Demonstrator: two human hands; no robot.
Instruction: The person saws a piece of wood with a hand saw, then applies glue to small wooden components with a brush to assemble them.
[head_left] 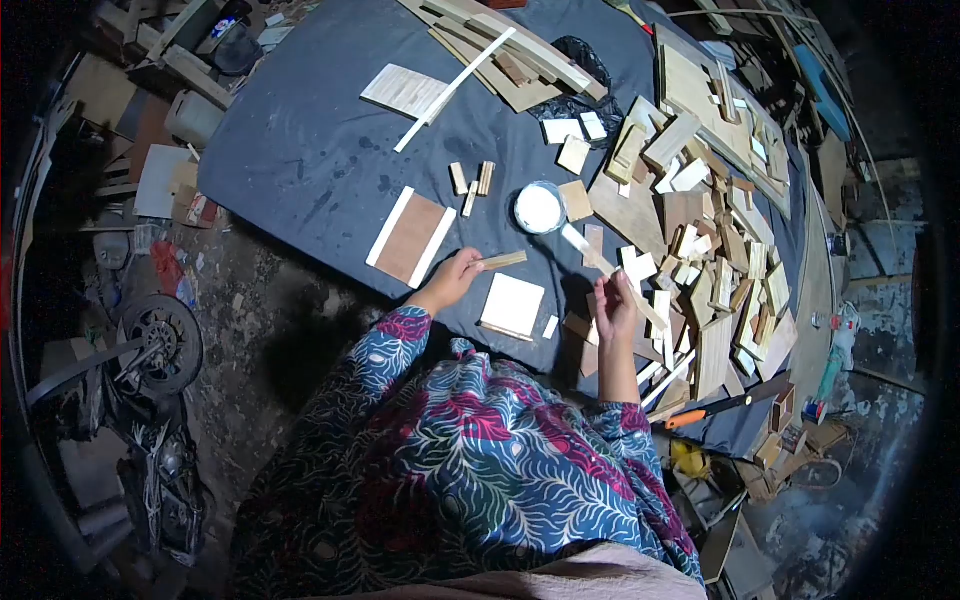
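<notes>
My left hand (455, 281) grips a short wooden strip (503, 260) near one end, its free end pointing right. In my right hand (616, 308) is a flat wooden stick (602, 263), its far end coated white, tilted up toward a round tub of white paste (540, 208). Below the strip lies a square white-faced wooden block (512, 304), with a small pale piece (550, 327) beside it. Left of my left hand rests a brown panel with white edge strips (411, 238). Several small wood blocks (471, 187) sit beyond it.
A heap of wood offcuts (715, 270) covers the right side of the dark cloth-covered table (310, 150). An orange-handled saw (725, 405) lies at the near right edge. Long boards (510, 55) and a slatted panel (404, 92) lie at the back. A motorcycle wheel (160, 345) stands left.
</notes>
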